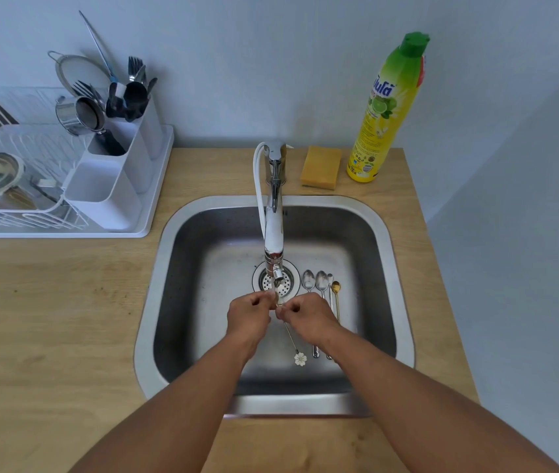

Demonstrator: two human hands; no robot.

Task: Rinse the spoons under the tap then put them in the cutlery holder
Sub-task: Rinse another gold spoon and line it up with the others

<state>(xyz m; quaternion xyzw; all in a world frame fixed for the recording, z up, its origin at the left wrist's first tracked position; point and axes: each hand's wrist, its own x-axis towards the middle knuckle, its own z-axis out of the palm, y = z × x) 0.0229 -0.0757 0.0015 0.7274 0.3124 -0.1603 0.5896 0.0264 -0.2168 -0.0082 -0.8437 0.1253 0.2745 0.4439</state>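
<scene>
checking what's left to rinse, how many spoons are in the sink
5: four lie on the sink floor right of the drain, two large spoons, a small one, a gold one. The flower-ended spoon is held under the tap.

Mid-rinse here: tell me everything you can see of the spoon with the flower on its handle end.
The flower-handled spoon has a thin pale metal stem ending in a small white flower charm with a yellowish centre. It is held over the sink under the tap, flower end toward the person. The left hand and right hand both pinch its upper part; the bowl is hidden by fingers and water.
</scene>
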